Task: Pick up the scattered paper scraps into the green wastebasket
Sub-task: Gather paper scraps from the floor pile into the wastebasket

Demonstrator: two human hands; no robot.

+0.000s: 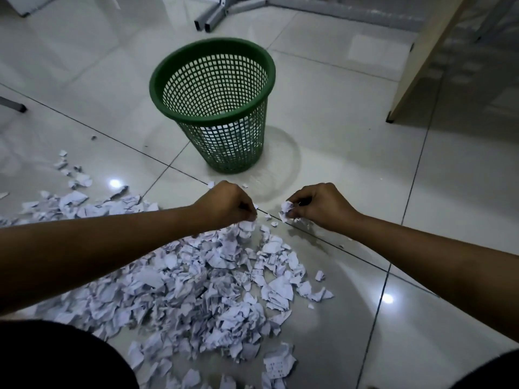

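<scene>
A green mesh wastebasket [216, 108] stands upright on the tiled floor ahead of me, with some white paper visible low inside through the mesh. A large heap of torn white paper scraps [196, 287] spreads over the floor below my arms and off to the left. My left hand [227, 203] is closed at the far edge of the heap, fingers pinching scraps at its top. My right hand [317, 204] is shut on a small crumpled scrap [285, 210] just above the floor. Both hands are short of the basket.
Metal furniture feet [209, 22] stand behind the basket. A wooden panel leg [421, 60] rises at the right. A grey metal leg [14, 106] lies at the left edge. Loose scraps [73, 175] trail toward the far left. My dark-clothed knees fill the lower corners.
</scene>
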